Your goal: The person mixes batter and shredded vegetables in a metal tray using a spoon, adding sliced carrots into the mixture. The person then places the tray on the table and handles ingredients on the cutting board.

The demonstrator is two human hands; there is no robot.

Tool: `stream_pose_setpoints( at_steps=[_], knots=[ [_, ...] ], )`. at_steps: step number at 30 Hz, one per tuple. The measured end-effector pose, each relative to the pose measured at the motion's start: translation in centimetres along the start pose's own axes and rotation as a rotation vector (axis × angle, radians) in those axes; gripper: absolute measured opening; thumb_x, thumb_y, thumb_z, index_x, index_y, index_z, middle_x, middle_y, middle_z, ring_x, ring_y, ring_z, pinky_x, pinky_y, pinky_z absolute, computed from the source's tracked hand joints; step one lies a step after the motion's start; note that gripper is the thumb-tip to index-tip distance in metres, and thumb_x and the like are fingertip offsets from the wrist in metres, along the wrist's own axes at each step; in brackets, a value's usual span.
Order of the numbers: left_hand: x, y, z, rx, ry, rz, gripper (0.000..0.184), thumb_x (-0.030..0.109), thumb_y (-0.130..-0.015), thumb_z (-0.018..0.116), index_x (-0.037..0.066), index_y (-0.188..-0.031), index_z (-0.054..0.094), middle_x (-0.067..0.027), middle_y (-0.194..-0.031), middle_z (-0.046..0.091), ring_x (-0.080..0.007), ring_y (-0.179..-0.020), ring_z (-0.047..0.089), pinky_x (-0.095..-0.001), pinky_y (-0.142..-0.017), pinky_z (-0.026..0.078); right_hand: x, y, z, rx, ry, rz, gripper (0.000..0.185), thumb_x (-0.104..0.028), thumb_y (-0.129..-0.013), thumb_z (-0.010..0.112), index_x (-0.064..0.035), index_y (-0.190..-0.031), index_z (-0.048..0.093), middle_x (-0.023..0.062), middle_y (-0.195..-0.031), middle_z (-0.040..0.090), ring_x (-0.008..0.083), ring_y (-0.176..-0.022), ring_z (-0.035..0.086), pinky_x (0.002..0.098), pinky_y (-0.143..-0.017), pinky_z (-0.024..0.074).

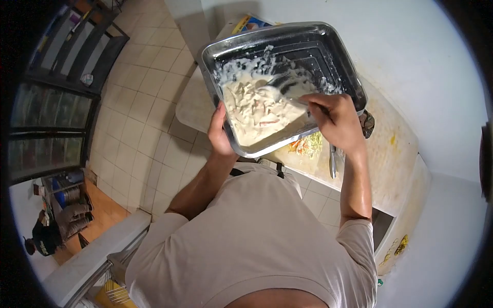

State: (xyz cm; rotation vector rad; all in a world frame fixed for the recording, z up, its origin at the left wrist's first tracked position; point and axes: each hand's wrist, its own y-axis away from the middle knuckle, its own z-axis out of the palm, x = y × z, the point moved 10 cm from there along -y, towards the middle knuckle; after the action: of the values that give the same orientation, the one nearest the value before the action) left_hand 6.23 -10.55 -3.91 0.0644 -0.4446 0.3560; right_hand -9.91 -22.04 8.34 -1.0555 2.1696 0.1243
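Observation:
A rectangular metal tray (pixel 321 56) is held up and tilted above the counter. A thick, creamy white mixture (pixel 249 120) with pieces in it is pooled toward the tray's left and lower side, with smears across the bottom. My left hand (pixel 221 134) grips the tray at its lower left edge, thumb along the outside of the rim. Over the tray's right side, my right hand (pixel 336 120) is closed around the handle of a spoon (pixel 271 92). The spoon's bowl rests in the mixture and is partly coated.
Shredded vegetables (pixel 309 146) and a knife (pixel 333 163) lie on the worn counter (pixel 387 143) below the tray. A dark crumpled item (pixel 367 124) sits by the tray's right corner. Dark shelving (pixel 64 43) stands at the left. Another person (pixel 54 231) is in the lower left distance.

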Motion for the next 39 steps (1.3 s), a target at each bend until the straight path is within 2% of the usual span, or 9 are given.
stream_pose_setpoints(
  at_steps=[5,12,18,19,22,25,33,36,39],
  knots=[
    [-0.2,0.0,-0.9,0.025,-0.004,-0.007,0.059,0.040,-0.105,0.039,0.000,-0.148,0.043,-0.0173,-0.144,0.054,-0.0311,-0.129,0.055,-0.0452,-0.111,0.043,-1.3,1.4,-1.1,0.012,-0.149,0.060,0.023,0.000,-0.079,0.061,0.0007,-0.098,0.075,0.0190,-0.082,0.072,0.0359,-0.072,0.070,0.0400,-0.068,0.0562],
    [0.0,-0.1,0.5,-0.052,0.082,0.060,0.053,0.035,-0.106,0.036,-0.001,-0.144,0.046,-0.0170,-0.142,0.055,-0.0301,-0.126,0.058,-0.0446,-0.108,0.046,-4.3,4.7,-1.4,-0.026,0.194,-0.122,0.025,0.009,-0.081,0.062,-0.0002,-0.101,0.074,0.0155,-0.085,0.073,0.0283,-0.068,0.070,0.0332,-0.062,0.0531],
    [0.1,-0.2,-0.1,0.026,-0.027,0.063,0.057,0.037,-0.105,0.039,-0.002,-0.147,0.043,-0.0155,-0.144,0.054,-0.0277,-0.130,0.054,-0.0415,-0.111,0.041,-2.4,4.4,-5.8,0.285,0.306,-0.088,0.024,-0.001,-0.082,0.067,-0.0097,-0.103,0.075,0.0097,-0.083,0.073,0.0295,-0.067,0.069,0.0380,-0.060,0.0537],
    [0.0,-0.2,0.0,0.009,-0.025,0.068,0.057,0.037,-0.105,0.039,-0.002,-0.147,0.043,-0.0155,-0.144,0.054,-0.0276,-0.130,0.054,-0.0413,-0.112,0.040,-1.1,4.1,-5.9,0.265,0.303,0.005,0.022,0.004,-0.084,0.064,-0.0025,-0.103,0.075,0.0166,-0.080,0.071,0.0261,-0.064,0.069,0.0329,-0.060,0.0515],
    [0.0,-0.3,0.1,0.041,-0.046,0.091,0.056,0.036,-0.105,0.039,-0.002,-0.146,0.044,-0.0155,-0.143,0.054,-0.0272,-0.130,0.054,-0.0409,-0.112,0.040,2.1,4.3,-5.5,0.228,0.307,0.079,0.020,0.002,-0.085,0.063,-0.0002,-0.102,0.074,0.0185,-0.079,0.071,0.0272,-0.065,0.069,0.0326,-0.062,0.0512],
    [0.1,-0.1,0.5,0.102,-0.111,0.090,0.055,0.035,-0.105,0.040,-0.002,-0.145,0.045,-0.0153,-0.142,0.055,-0.0271,-0.130,0.054,-0.0406,-0.112,0.039,2.1,5.0,-3.6,0.155,0.062,-0.019,0.018,0.001,-0.086,0.063,0.0019,-0.101,0.073,0.0191,-0.074,0.069,0.0273,-0.061,0.067,0.0337,-0.061,0.0502],
    [-0.1,-0.1,0.7,0.102,-0.084,0.024,0.055,0.037,-0.106,0.038,-0.002,-0.144,0.045,-0.0176,-0.138,0.058,-0.0302,-0.122,0.060,-0.0428,-0.107,0.047,-1.7,6.4,0.5,0.101,-0.122,0.128,0.022,0.002,-0.085,0.064,0.0011,-0.106,0.071,0.0214,-0.076,0.067,0.0364,-0.068,0.068,0.0397,-0.063,0.0528],
    [-0.1,0.0,0.9,0.045,-0.102,0.033,0.055,0.038,-0.106,0.036,-0.002,-0.144,0.045,-0.0176,-0.138,0.058,-0.0298,-0.122,0.060,-0.0426,-0.107,0.047,-3.0,7.6,0.6,0.222,-0.064,0.048,0.019,0.003,-0.089,0.062,0.0026,-0.106,0.070,0.0182,-0.075,0.068,0.0273,-0.057,0.063,0.0335,-0.057,0.0478],
    [0.1,0.1,0.2,0.105,-0.121,0.035,0.056,0.038,-0.107,0.035,-0.002,-0.144,0.045,-0.0177,-0.138,0.058,-0.0297,-0.122,0.060,-0.0426,-0.106,0.047,-3.6,8.3,1.2,0.227,-0.044,0.035,0.027,0.007,-0.087,0.063,-0.0008,-0.111,0.071,0.0153,-0.075,0.065,0.0270,-0.057,0.060,0.0348,-0.055,0.0464]
  ],
)
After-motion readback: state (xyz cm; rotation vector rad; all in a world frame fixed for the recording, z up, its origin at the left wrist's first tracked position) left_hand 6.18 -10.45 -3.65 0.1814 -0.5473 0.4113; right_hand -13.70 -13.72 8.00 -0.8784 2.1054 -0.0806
